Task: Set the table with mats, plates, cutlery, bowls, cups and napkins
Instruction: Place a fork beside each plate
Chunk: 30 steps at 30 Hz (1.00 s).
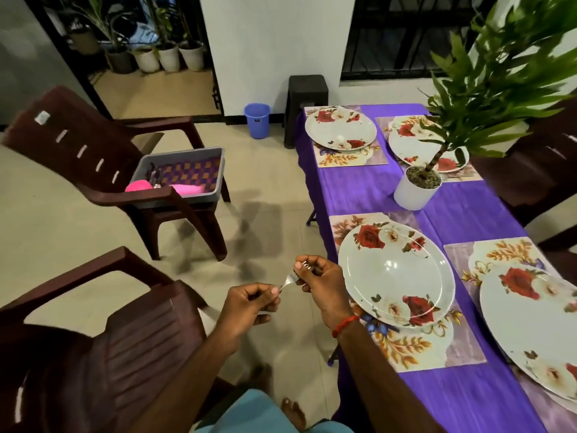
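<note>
Lower centre of frame: left hand pinches one end of a metal cutlery piece, type unclear. Right hand has its fingers curled round the other end, just left of the nearest plate on its mat.

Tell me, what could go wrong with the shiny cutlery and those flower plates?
1. The cutlery is pinched between the left hand and right hand out over the floor, not the table, so a piece could slip and drop.
2. The plate beside the right hand sits close to the table edge; a bump from the wrist might push it off.
</note>
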{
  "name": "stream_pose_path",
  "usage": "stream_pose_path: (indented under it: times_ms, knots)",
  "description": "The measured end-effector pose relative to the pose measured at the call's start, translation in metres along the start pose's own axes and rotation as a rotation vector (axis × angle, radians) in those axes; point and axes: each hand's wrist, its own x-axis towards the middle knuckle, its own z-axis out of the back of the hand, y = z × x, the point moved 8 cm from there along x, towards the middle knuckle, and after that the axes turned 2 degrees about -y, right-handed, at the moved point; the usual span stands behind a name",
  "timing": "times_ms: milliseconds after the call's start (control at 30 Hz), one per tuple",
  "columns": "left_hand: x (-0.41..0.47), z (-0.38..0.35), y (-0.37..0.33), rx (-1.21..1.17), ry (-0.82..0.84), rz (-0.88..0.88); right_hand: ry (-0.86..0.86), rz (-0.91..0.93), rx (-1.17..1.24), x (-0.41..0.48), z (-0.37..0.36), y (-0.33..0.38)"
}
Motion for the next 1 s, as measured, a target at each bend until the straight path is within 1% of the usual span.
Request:
stream_pose_path:
  times_ms: [233,533,633,767,867,1000]
  knots:
    - [0.062,-0.037,-0.037,0.051,0.097,-0.013,-0.136,0.029,-0.024,0.059,0.026,0.016]
    - [0.173,-0.061,-0.089,0.196,0.259,-0.043,-0.308,0.032,-0.034,0.147,0.032,0.046]
    - [0.197,-0.068,-0.101,0.214,0.304,-0.056,-0.336,0.029,-0.036,0.165,0.032,0.054]
    - [0.226,-0.082,-0.103,0.198,0.361,-0.016,-0.376,0.001,-0.034,0.181,0.038,0.055]
    - [0.239,-0.096,-0.1,0.204,0.383,-0.003,-0.385,-0.053,0.016,0.182,0.051,0.05]
    - [0.246,-0.123,-0.098,0.202,0.429,0.012,-0.42,-0.063,0.057,0.181,0.075,0.053]
